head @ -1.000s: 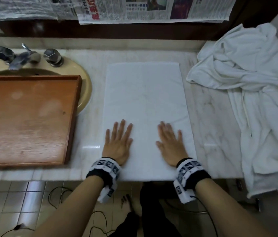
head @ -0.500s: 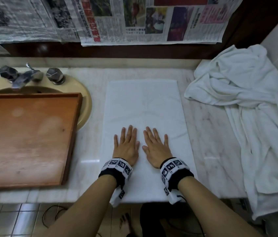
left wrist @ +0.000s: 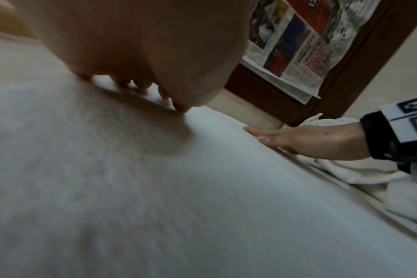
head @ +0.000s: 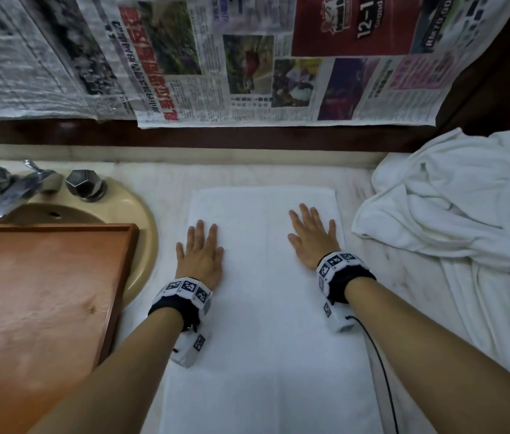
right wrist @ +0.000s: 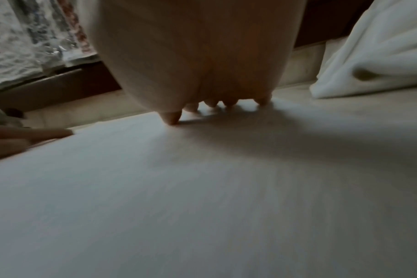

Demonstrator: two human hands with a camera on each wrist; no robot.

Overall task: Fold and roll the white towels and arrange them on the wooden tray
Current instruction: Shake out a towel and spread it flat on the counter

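On the marble counter (head: 166,189), left hand (head: 200,258) and right hand (head: 313,239) press the folded towel (head: 263,308), fingers straight, holding nothing.

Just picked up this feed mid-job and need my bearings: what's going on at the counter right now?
A person is smoothing a folded white towel laid flat on the marble counter. The left hand and right hand both press flat on it, fingers straight, apart near its far end. The wooden tray sits over the sink with nothing on it. A crumpled pile of towels waits on the right.
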